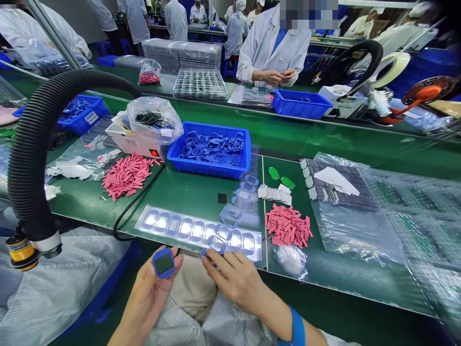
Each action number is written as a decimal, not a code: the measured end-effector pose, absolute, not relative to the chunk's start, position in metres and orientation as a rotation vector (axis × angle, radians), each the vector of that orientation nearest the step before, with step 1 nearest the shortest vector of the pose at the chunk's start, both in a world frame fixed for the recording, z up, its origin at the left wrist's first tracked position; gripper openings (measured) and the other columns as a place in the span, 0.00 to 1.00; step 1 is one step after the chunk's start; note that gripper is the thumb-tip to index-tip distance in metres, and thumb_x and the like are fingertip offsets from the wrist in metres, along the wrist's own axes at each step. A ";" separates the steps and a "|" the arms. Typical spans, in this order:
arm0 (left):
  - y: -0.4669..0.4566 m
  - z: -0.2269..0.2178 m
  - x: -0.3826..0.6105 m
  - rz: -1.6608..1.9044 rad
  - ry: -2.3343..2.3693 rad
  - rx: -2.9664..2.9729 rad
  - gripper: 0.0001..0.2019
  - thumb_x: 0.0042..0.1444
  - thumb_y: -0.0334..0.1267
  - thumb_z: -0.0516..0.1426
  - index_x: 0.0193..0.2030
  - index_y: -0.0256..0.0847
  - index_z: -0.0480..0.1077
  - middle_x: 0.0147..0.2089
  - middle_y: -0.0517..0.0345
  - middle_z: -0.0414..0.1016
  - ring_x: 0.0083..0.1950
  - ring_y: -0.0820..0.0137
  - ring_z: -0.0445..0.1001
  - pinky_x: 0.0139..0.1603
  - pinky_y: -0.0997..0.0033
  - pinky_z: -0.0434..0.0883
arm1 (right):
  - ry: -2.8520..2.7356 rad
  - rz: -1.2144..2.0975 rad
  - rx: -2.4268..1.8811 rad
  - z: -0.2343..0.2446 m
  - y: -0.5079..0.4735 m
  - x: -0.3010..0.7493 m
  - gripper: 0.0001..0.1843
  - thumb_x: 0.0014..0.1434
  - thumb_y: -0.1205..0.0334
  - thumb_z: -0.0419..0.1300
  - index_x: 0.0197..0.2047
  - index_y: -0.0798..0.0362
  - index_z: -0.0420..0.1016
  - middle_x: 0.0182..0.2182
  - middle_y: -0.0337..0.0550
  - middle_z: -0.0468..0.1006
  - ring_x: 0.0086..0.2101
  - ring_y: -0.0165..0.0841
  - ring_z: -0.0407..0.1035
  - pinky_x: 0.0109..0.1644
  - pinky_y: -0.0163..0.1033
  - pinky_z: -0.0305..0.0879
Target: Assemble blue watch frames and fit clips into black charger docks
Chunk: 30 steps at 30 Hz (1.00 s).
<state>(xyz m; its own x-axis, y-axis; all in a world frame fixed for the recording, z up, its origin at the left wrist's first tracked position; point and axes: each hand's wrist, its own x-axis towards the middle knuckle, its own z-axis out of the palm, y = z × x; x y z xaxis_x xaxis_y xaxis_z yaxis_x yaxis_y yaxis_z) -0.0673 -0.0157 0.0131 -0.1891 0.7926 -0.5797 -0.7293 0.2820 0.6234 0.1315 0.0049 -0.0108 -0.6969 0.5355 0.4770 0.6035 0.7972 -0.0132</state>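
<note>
My left hand (pixel 151 293) holds a small blue framed part with a dark square face (pixel 163 263) between thumb and fingertips, just below the table's near edge. My right hand (pixel 234 278) reaches to the clear plastic strip of blue-rimmed frames (pixel 187 228) at the table edge, its fingertips pinched at a frame near the strip's right end (pixel 216 246). A blue band (pixel 297 328) sits on my right wrist. Behind the strip stands a blue bin of loose blue frames (pixel 211 149).
Two piles of pink strips (pixel 126 174) (pixel 287 225), a stack of white pieces (pixel 275 193), two green parts (pixel 281 178) and a tray under a plastic bag (pixel 338 187) lie on the green table. A black corrugated hose (pixel 32 144) arches at left. A person in a white coat (pixel 273 48) works across the belt.
</note>
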 end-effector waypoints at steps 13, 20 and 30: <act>-0.019 0.007 -0.036 1.192 1.043 0.207 0.15 0.37 0.44 0.68 0.33 0.41 0.79 0.36 0.53 0.82 0.37 0.66 0.79 0.45 0.75 0.74 | -2.138 0.096 -0.863 -0.007 -0.005 0.173 0.12 0.55 0.72 0.59 0.45 0.62 0.72 0.39 0.53 0.79 0.41 0.34 0.73 0.42 0.36 0.74; -0.004 0.015 0.026 1.002 0.912 0.322 0.15 0.44 0.46 0.64 0.37 0.41 0.78 0.38 0.50 0.81 0.40 0.63 0.78 0.50 0.67 0.70 | -1.901 0.354 -1.086 -0.001 -0.021 0.188 0.13 0.57 0.70 0.58 0.46 0.55 0.73 0.43 0.50 0.78 0.42 0.36 0.74 0.43 0.37 0.75; 0.002 0.013 0.046 0.939 0.932 0.463 0.17 0.42 0.47 0.65 0.38 0.41 0.79 0.34 0.49 0.82 0.39 0.62 0.78 0.48 0.65 0.71 | -2.012 0.153 -1.367 0.004 -0.020 0.197 0.11 0.61 0.63 0.55 0.46 0.53 0.73 0.40 0.45 0.79 0.40 0.37 0.73 0.39 0.40 0.73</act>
<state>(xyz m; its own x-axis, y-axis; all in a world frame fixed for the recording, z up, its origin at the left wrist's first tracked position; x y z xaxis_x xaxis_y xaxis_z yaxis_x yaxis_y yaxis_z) 0.0456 0.0025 0.0125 0.2584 0.8431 -0.4716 -0.4779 0.5358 0.6961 0.1969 -0.0198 0.0038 -0.2078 0.8564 0.4727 0.7753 0.4388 -0.4542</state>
